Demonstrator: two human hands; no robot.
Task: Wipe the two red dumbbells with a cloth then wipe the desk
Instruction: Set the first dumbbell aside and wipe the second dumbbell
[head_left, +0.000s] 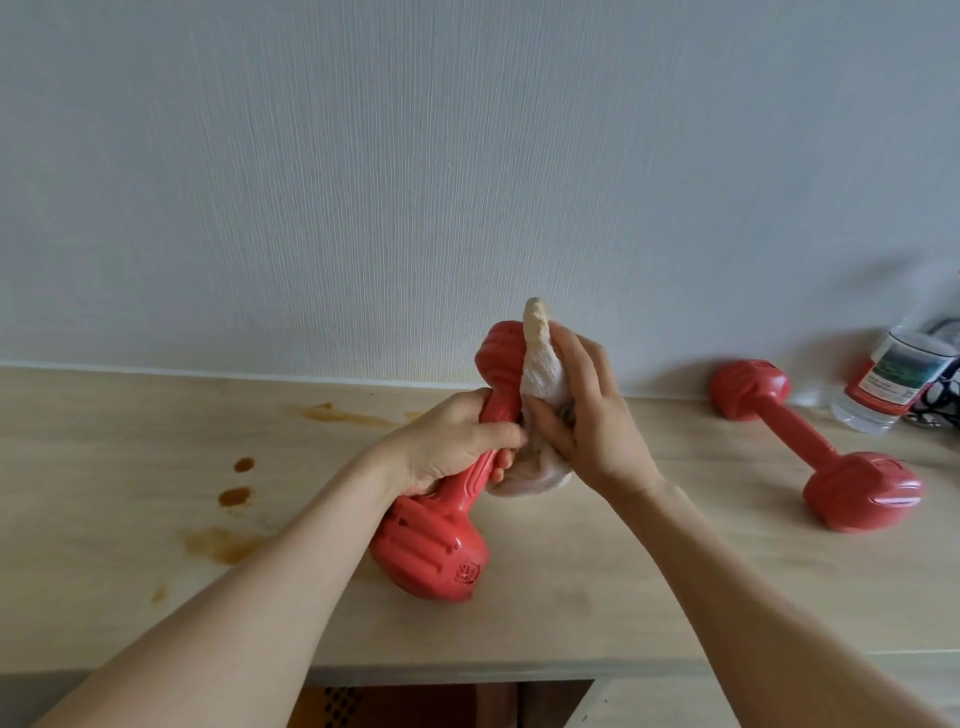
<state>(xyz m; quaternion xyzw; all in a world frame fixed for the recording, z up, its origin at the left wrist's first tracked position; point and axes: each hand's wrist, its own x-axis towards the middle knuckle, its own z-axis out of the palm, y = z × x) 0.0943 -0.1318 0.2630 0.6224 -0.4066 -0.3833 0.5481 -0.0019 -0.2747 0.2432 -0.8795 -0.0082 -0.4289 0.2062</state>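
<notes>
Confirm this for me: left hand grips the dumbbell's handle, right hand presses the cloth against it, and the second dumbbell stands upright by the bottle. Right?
Not quite. In the head view the second dumbbell lies on its side on the desk by the bottle. The left hand, dumbbell, right hand and cloth are as stated.

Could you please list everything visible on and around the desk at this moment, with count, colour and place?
Red plastic-coated dumbbell in hand: one, red, tilted at desk centre, lower head resting on the desk.
Second red dumbbell: one, red, lying on the desk at right.
Cream terry cloth: one, off-white, pressed against the held dumbbell.
Clear plastic water bottle: one, red and white label, far right by the wall.
Brown spill stains: several, on the desk's left part.
Pale wooden desk: one, against the white wall.
Left hand: grips the dumbbell's handle.
Right hand: holds the cloth.
</notes>
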